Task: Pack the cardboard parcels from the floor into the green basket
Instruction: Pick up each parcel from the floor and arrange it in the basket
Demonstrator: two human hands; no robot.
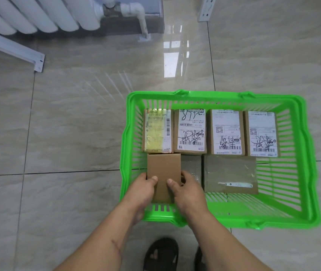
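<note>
**Both hands grip a plain parcel at the basket's near-left corner**

Head view: the green basket [310, 153] sits on the tiled floor [67, 133], filling the right half of the frame from about 3 o'clock to 5 o'clock. Along its far wall lie four labelled parcels [227, 132] in a row, side by side, labels up, with handwriting and barcodes on the white stickers; the leftmost one carries yellowish tape. In the near row, a taped grey-brown parcel [231, 174] lies flat at the centre, and a smaller taped one [191, 166] sits just beside it to the left, partly hidden.

At the near-left corner, around 6 o'clock of the basket, a plain brown parcel [163, 171] is held by both hands. The left hand [143, 190] clasps its left edge, thumb on top; the right hand [187, 192] clasps its right edge, thumb likewise on top. Whether the parcel already rests on the basket bottom cannot be told.

At 12 o'clock a white radiator [38, 14] stands by the wall. Dark sandals [161, 253] show at the bottom edge.
</note>
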